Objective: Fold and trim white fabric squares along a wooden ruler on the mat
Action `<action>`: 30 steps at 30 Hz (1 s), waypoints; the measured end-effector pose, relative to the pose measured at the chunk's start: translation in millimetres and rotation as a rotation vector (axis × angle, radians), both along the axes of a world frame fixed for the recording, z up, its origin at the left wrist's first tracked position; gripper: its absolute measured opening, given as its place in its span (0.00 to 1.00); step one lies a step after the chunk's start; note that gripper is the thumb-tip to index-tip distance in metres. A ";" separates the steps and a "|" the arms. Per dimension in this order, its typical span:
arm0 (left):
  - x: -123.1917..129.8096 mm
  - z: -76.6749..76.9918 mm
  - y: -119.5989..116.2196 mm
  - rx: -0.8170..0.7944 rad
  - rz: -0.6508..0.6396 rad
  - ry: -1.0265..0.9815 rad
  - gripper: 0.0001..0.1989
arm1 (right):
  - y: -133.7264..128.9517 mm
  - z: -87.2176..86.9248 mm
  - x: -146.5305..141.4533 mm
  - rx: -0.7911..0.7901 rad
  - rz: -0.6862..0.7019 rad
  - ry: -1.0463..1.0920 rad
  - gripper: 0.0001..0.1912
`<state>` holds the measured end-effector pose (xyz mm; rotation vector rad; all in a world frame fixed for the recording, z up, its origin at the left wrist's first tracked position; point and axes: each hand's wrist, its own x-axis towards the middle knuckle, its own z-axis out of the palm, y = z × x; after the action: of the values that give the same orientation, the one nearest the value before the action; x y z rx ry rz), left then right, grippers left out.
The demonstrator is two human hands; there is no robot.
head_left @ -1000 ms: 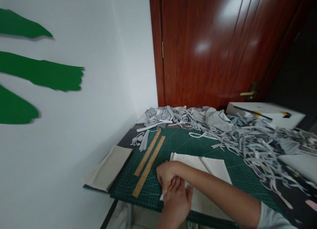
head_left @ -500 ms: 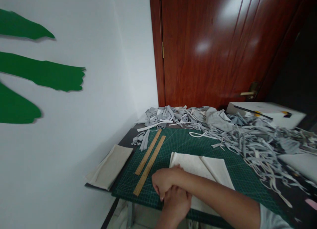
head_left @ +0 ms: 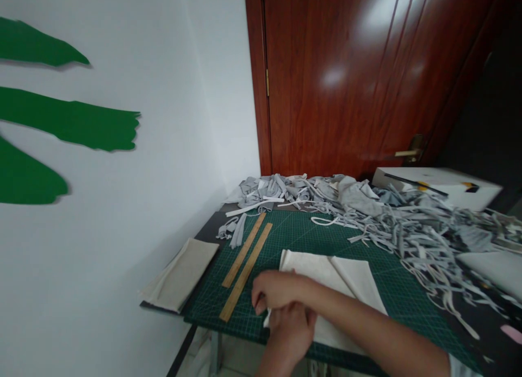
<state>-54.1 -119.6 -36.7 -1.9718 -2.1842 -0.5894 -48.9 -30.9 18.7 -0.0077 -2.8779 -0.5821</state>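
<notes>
A folded cream cloth lies on the green cutting mat at the near edge of the table. Reaching across it from the right, my right hand is at its left edge with the fingers curled; what they hold, if anything, is hidden. My left hand comes up from below, closed on the cloth near its lower left corner, knuckles up and partly under my right wrist. The two hands touch. Left of them, two wooden rulers lie side by side on the mat.
Another folded cream cloth lies at the table's left edge by the white wall. Grey fabric scraps and strips are heaped along the back and right. A white box with a black stick on it stands before the brown door.
My right hand has shifted slightly up and right, and its wrist has turned a little. The cloth's lower left corner now shows beside my left hand, which has barely moved.
</notes>
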 end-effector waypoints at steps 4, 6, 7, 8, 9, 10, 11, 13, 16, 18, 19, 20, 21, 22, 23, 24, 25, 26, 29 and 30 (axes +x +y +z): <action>-2.6 -8.2 -1.4 0.075 0.000 0.054 0.28 | 43.4 30.9 4.2 -0.303 0.115 -0.169 0.17; -4.0 -13.0 0.9 0.116 -0.002 0.091 0.28 | 54.0 31.2 9.7 -0.431 0.075 -0.238 0.20; -4.5 -15.0 2.0 0.124 0.001 0.101 0.28 | 56.5 29.2 12.1 -0.481 0.049 -0.264 0.21; -4.9 -16.4 2.8 0.127 0.003 0.107 0.28 | 57.7 26.8 13.9 -0.524 0.022 -0.285 0.22; -5.0 -17.1 3.1 0.127 0.000 0.110 0.27 | 58.0 24.4 14.8 -0.563 -0.003 -0.304 0.22; -5.1 -17.0 3.1 0.125 -0.007 0.112 0.27 | 57.7 22.6 14.9 -0.598 -0.027 -0.321 0.22; -5.0 -16.2 2.7 0.122 -0.020 0.114 0.26 | 57.3 21.5 14.3 -0.628 -0.050 -0.338 0.22; -4.9 -13.1 1.6 0.117 -0.058 0.114 0.23 | 56.7 21.6 12.0 -0.676 -0.088 -0.366 0.21; -4.6 -8.7 0.1 0.114 -0.098 0.103 0.21 | 56.5 25.2 8.9 -0.721 -0.119 -0.408 0.18; -4.5 -8.3 -0.3 0.126 -0.105 0.091 0.21 | 55.3 27.2 7.3 -0.737 -0.121 -0.441 0.17; -4.5 -8.9 -0.5 0.136 -0.106 0.081 0.21 | 54.1 27.5 6.4 -0.740 -0.119 -0.455 0.18; -4.5 -9.9 -0.6 0.146 -0.109 0.067 0.20 | 52.5 27.3 5.2 -0.738 -0.117 -0.464 0.18; -4.5 -11.0 -0.8 0.155 -0.111 0.050 0.20 | 50.5 26.6 3.7 -0.733 -0.116 -0.468 0.18; -4.5 -12.1 -0.9 0.161 -0.109 0.031 0.20 | 48.4 25.6 2.1 -0.728 -0.116 -0.472 0.17; -4.6 -13.0 -1.1 0.161 -0.108 0.019 0.20 | 46.4 24.4 0.5 -0.725 -0.115 -0.478 0.16; -4.6 -13.7 -1.3 0.157 -0.105 0.014 0.19 | 44.7 23.3 -0.9 -0.727 -0.117 -0.488 0.14; -4.6 -14.0 -1.5 0.150 -0.102 0.018 0.19 | 43.4 22.4 -1.9 -0.733 -0.121 -0.500 0.13; -4.7 -14.0 -1.7 0.144 -0.099 0.026 0.20 | 42.6 21.9 -2.5 -0.745 -0.128 -0.511 0.12; -5.0 -13.2 -1.8 0.143 -0.106 0.031 0.20 | 41.9 23.4 -2.0 -0.788 -0.161 -0.531 0.12; -5.1 -12.8 -1.8 0.148 -0.111 0.022 0.20 | 41.6 24.6 -1.5 -0.799 -0.172 -0.533 0.13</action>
<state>-59.2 -121.4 -49.4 -2.0212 -1.9661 -0.7192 -50.3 10.8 43.3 -0.2552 -3.4198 0.6787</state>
